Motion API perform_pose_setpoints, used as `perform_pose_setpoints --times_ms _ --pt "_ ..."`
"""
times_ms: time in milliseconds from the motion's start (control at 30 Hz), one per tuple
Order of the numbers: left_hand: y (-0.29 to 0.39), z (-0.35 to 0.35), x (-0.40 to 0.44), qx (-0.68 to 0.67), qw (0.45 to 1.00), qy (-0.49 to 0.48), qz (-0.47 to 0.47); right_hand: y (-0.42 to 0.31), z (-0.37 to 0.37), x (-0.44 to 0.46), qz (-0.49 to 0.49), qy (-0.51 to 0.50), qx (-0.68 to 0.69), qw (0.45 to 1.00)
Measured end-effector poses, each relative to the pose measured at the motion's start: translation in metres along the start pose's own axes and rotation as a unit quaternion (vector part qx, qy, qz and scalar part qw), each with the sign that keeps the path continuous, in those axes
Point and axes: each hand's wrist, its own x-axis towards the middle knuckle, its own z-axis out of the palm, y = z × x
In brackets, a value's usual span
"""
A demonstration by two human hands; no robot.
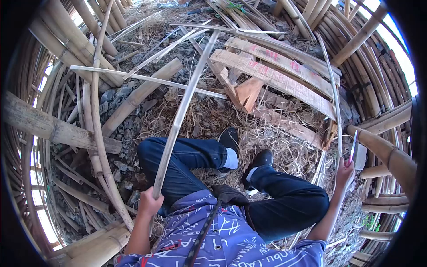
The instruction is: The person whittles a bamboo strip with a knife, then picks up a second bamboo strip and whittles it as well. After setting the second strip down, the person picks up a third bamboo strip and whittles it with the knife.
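My left hand [150, 202] is closed around the lower part of a long split bamboo strip [183, 109]. The strip slants up past my left knee toward the top middle, its pale face showing. Out to the right, my right hand [345, 174] is wrapped round the reddish handle of a knife [354, 147], the blade pointing up and away from me. A thin bamboo strip [336, 100] runs down to the same hand; I cannot tell whether the fingers grip it too.
A low wooden slatted bench [275, 71] stands ahead of my feet. Split bamboo pieces [147, 79] and a thick bamboo pole [142, 95] lie on straw and rubble. Bamboo poles [58, 127] crowd the left; more poles [387, 153] stick in from the right.
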Motion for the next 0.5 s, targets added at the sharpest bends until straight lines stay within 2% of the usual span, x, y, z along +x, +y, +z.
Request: perform_pose_setpoints --times_ms 67,167,200,400,500 --pt "-0.018 0.002 -0.016 0.017 0.999 -0.03 -0.027 0.009 0.008 0.004 -0.006 0.02 0.067 0.998" --pt "-0.043 0.012 -0.042 -0.002 0.999 -0.029 -0.017 0.005 0.002 0.003 0.016 0.014 0.113 0.993" --pt "-0.045 0.014 -0.048 -0.004 1.0 -0.023 -0.013 -0.016 -0.013 -0.001 0.018 0.012 0.115 0.993" --pt "-0.033 -0.018 -0.095 0.008 0.997 -0.062 -0.04 -0.043 -0.039 -0.001 0.044 0.002 0.174 0.984" --pt "-0.034 -0.026 -0.102 0.006 0.996 -0.071 -0.052 -0.062 -0.05 -0.003 0.007 0.009 0.229 0.973"
